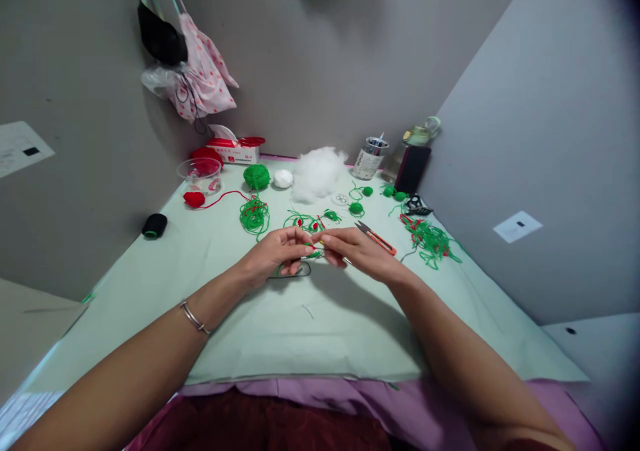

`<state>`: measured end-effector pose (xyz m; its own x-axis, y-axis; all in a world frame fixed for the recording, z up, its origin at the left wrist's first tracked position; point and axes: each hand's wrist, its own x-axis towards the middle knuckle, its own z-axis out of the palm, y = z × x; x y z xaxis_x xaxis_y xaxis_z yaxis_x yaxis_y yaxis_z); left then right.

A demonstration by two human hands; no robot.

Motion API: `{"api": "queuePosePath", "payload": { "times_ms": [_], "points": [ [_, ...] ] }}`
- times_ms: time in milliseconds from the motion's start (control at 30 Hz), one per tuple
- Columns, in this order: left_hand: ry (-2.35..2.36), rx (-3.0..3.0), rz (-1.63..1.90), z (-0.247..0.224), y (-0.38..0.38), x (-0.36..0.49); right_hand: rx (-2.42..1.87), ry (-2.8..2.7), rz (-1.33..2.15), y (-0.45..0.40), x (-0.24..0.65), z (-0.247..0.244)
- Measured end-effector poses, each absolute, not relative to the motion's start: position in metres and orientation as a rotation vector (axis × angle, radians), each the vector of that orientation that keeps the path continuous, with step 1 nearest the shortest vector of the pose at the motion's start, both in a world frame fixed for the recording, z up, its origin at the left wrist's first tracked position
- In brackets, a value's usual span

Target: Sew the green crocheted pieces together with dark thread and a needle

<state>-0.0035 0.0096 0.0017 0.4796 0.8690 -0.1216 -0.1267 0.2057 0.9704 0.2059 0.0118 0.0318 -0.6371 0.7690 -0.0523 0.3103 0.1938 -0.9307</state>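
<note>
Over the middle of the table, my left hand [274,253] pinches a small green and red crochet piece [315,253] between thumb and fingers. My right hand [354,245] is closed on a thin crochet hook [348,261], mostly hidden by the fingers, with its tip at the piece. A dark strand [290,276] loops below my left fingers. Just beyond the hands lie small red and green crochet pieces [314,226] with loose green yarn ends. Orange-handled thread snips [377,239] rest right beside my right hand.
At the back are a green yarn ball [257,177], white stuffing [320,174], a tin can [370,159] and a phone [413,169]. Tangled yarn [433,241] lies right. A red yarn ball [194,199], plastic tub [201,176] and black object [155,225] stand left.
</note>
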Motion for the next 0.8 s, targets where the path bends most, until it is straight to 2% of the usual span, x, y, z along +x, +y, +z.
{"api": "queuePosePath", "payload": {
  "times_ms": [167,300,433,533,667,800],
  "points": [
    [0.791,1.093,0.801,0.003,0.009,-0.006,-1.123,-2.220,1.014,0.037,0.248,0.044],
    [0.761,1.081,0.776,0.000,0.013,-0.010,-1.459,-1.764,0.416,0.061,0.294,0.045],
    [0.724,1.057,0.768,0.000,0.014,-0.012,-1.533,-1.532,0.239,0.067,0.327,0.048],
    [0.709,1.051,0.742,0.001,0.014,-0.012,-1.499,-1.600,0.367,0.057,0.324,0.055],
    [0.717,1.065,0.734,0.000,0.014,-0.013,-1.373,-2.094,0.972,0.033,0.285,0.061],
    [0.735,1.094,0.738,-0.001,0.014,-0.012,-1.226,-1.924,1.181,0.019,0.235,0.045]
  ]
}}
